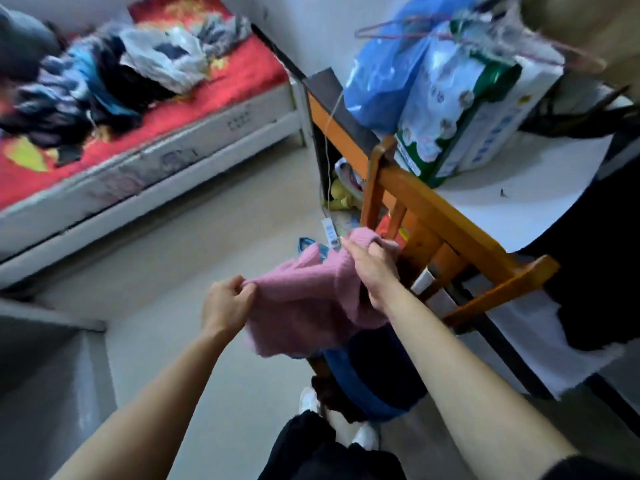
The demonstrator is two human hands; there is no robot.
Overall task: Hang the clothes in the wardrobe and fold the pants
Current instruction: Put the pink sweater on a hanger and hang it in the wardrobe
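Observation:
A pink knitted sweater [308, 299] hangs between my two hands in front of a wooden chair [446, 230]. My left hand [227, 303] pinches its left edge. My right hand [369, 268] grips its upper part near the chair back. Under the sweater, dark blue clothes [374, 379] lie piled on the chair seat. A heap of dark and striped clothes [86, 88] lies on the red bed cover [221, 91] at the upper left. A pink wire hanger [391, 32] sits on top of the bags on the table.
A white table [526, 199] on the right carries a blue plastic bag [384, 74] and tissue packs [467, 109]. A power strip [329, 233] and small items lie on the floor below it. A grey surface [45, 375] stands at the lower left.

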